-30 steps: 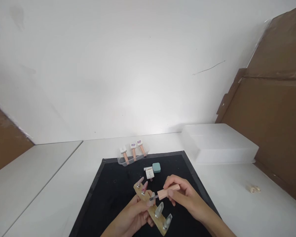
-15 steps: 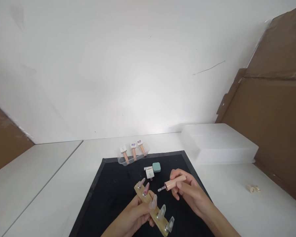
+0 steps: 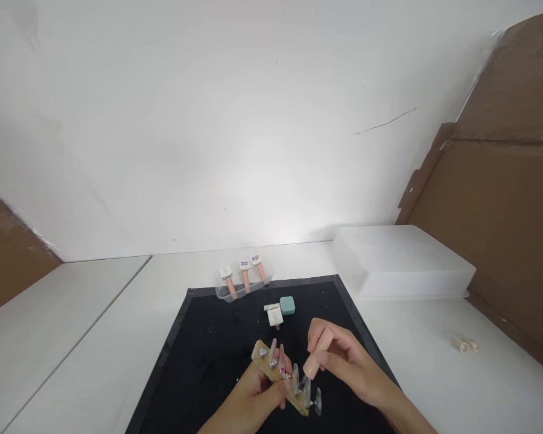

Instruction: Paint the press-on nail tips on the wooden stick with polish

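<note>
Wooden strip holder with false nail tips [image 3: 280, 378] is clamped in the left hand [image 3: 253, 401], above the near part of the black square mat [image 3: 208, 355]; the right hand [image 3: 344, 361] pinches a peach brush cap [image 3: 317, 354], its tip touching one nail; a small white square bottle [image 3: 275, 316] stands farther back on the mat.

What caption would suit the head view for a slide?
Left hand holds a wooden nail-tip holder over a black mat; right hand points a pink brush handle at the tips.
</note>
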`<state>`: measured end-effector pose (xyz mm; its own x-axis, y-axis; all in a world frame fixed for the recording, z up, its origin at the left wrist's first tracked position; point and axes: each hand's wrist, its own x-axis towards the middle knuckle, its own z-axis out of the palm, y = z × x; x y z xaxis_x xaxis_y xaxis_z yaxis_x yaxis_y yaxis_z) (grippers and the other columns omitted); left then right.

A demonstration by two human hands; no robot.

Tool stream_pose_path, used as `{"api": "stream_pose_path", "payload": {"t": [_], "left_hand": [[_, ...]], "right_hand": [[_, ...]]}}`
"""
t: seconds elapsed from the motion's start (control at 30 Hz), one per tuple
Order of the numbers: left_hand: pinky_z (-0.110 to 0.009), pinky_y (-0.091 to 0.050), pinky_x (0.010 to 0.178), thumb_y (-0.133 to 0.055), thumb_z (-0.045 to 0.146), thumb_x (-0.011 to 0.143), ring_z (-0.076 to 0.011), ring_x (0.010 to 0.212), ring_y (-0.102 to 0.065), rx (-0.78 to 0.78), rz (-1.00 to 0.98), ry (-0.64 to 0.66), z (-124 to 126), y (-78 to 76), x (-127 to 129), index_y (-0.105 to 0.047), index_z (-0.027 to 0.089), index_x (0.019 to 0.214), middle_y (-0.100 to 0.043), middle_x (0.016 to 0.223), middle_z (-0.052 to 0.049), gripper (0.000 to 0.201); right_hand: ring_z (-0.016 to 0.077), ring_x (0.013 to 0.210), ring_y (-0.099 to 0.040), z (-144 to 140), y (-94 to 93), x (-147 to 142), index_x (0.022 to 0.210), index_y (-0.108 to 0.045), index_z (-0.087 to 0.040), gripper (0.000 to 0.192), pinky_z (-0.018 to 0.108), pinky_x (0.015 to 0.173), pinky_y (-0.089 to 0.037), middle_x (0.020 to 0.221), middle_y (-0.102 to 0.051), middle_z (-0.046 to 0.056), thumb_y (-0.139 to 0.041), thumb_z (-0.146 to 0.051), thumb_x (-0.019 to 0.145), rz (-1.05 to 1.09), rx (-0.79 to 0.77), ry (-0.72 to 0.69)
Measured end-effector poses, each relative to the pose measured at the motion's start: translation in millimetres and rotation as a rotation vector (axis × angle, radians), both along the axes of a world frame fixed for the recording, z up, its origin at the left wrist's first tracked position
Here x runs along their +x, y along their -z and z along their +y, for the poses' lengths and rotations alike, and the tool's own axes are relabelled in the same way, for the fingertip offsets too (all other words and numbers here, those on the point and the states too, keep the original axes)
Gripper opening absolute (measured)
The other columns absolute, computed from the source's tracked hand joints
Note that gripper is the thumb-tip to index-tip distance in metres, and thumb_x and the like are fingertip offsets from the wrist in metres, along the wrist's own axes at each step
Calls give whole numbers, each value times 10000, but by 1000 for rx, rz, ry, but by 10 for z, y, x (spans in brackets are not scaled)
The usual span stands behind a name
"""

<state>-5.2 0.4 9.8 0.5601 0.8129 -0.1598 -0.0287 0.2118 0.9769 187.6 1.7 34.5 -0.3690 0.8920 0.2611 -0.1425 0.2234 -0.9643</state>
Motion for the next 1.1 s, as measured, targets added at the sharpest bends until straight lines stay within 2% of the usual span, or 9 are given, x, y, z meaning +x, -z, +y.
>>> {"api": "stream_pose_path", "payload": {"t": [0.17, 0.27, 0.43, 0.57, 0.73, 0.9, 1.0, 1.1], "left_hand": [[-268, -350, 578, -621, 518, 690, -107, 599, -389, 6, 17, 29, -2, 4, 1, -508, 189, 766, -415, 693, 30, 356], [-262, -353, 573, -621, 515, 691, -105, 601, -377, 3, 2, 40, -8, -8, 6, -502, 193, 758, -402, 695, 34, 349], [-270, -361, 582, -624, 514, 689, -111, 614, -396, -5, 8, 32, -15, 7, -7, -508, 191, 778, -434, 712, 21, 355], [-276, -365, 591, -608, 535, 691, -114, 624, -395, -1, 36, 35, -9, 24, -9, -495, 186, 771, -430, 722, 17, 375], [-265, -364, 579, -593, 542, 702, -110, 635, -385, 25, 45, 46, 5, 52, 15, -479, 183, 783, -403, 730, 24, 385], [-259, -369, 577, -587, 561, 697, -106, 637, -382, 37, 60, 69, -1, 80, 18, -461, 182, 776, -392, 728, 28, 407], [-260, -376, 579, -586, 559, 700, -109, 646, -389, 33, 57, 71, -1, 104, 7, -458, 183, 779, -402, 742, 21, 405], [-256, -379, 583, -584, 533, 720, -107, 654, -397, 42, 49, 78, 6, 131, 0, -465, 185, 790, -411, 760, 17, 374]], "right_hand": [[162, 688, -495, -19, -32, 12, 706, -597, -191, 221, 285, 615, -371, 779, -527, 27, -523, -305, 880, -101, 98, -14], [162, 694, -504, -5, -34, 3, 689, -604, -191, 239, 286, 620, -372, 783, -530, 27, -517, -297, 884, -106, 121, 26], [142, 630, -507, 29, 5, -1, 662, -576, -196, 236, 271, 586, -375, 762, -530, 12, -546, -305, 869, -37, 61, 117], [136, 609, -492, 24, 24, 2, 685, -559, -197, 227, 262, 558, -366, 734, -522, 5, -544, -330, 868, 24, 54, 82], [141, 643, -488, -13, -41, -20, 653, -566, -178, 230, 264, 584, -370, 739, -532, 12, -546, -269, 863, -115, 117, 21], [132, 653, -512, 1, -32, -27, 637, -581, -175, 223, 250, 588, -373, 765, -537, 5, -531, -148, 852, -215, 124, 123], [135, 669, -521, 26, 2, -16, 648, -577, -183, 226, 249, 596, -372, 770, -538, 3, -514, -146, 862, -180, 107, 185], [131, 635, -510, 33, 10, -7, 660, -548, -191, 210, 248, 577, -369, 740, -530, -5, -518, -196, 867, -83, 80, 160]]}}
